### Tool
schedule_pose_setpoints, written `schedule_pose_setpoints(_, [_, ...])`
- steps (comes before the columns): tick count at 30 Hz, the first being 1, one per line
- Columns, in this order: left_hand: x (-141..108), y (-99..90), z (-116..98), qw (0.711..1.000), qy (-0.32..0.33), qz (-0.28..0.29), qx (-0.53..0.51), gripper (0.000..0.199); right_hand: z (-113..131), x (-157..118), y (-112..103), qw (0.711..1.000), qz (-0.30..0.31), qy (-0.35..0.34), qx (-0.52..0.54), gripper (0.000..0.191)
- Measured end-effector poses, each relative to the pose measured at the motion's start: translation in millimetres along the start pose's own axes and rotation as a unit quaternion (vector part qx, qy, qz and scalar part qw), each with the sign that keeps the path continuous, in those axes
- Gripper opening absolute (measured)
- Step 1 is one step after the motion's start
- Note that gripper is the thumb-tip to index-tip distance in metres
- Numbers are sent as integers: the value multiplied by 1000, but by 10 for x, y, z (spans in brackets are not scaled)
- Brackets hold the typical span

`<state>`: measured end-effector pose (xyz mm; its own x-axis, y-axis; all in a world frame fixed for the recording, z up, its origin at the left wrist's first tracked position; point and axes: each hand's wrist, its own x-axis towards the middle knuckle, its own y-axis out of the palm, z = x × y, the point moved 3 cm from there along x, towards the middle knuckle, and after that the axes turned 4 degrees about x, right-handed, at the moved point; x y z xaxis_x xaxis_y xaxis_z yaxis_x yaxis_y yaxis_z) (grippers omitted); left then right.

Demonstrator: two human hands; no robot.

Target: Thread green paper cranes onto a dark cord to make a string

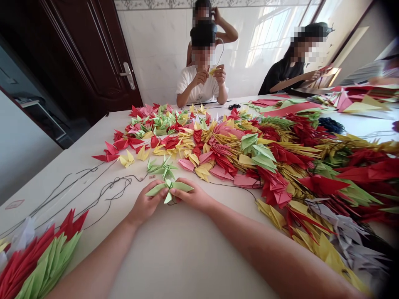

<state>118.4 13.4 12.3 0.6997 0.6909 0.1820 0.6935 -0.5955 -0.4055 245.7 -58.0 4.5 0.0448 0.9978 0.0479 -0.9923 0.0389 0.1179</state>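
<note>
Between my two hands, just above the white table (149,249), is a light green origami crane (168,185) with its wings spread to both sides. My left hand (151,200) pinches it near the base of the left wing, thumb on top. On the other side my right hand (190,194) grips the right wing close to the body. Right behind it lie more green paper cranes (162,167). Black cord (116,181) runs loosely over the table to the left of my hands; whether it passes through the held crane is unclear.
A heap of red, yellow, pink and green folded cranes (215,137) spreads across the table's middle and right. Strung cranes (46,257) lie at the near left. Across the table a person in white (202,85) handles yellow paper; another in black (280,77) holds paper.
</note>
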Motion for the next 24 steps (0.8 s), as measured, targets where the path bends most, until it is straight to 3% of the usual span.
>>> schedule_pose_setpoints(14, [17,29,35,993,-47,21,-103,21,14,-5,-25,999,24,-1,-46,30])
schedule_pose_setpoints(20, [10,19,19,998,-30,14,-44,22,1,-13,-4,999,1,19,-27,30])
schedule_pose_setpoints(24, [7,12,28,999,-37,-3,-18,21,-48,29,-13,1000,-13,-13,21,33])
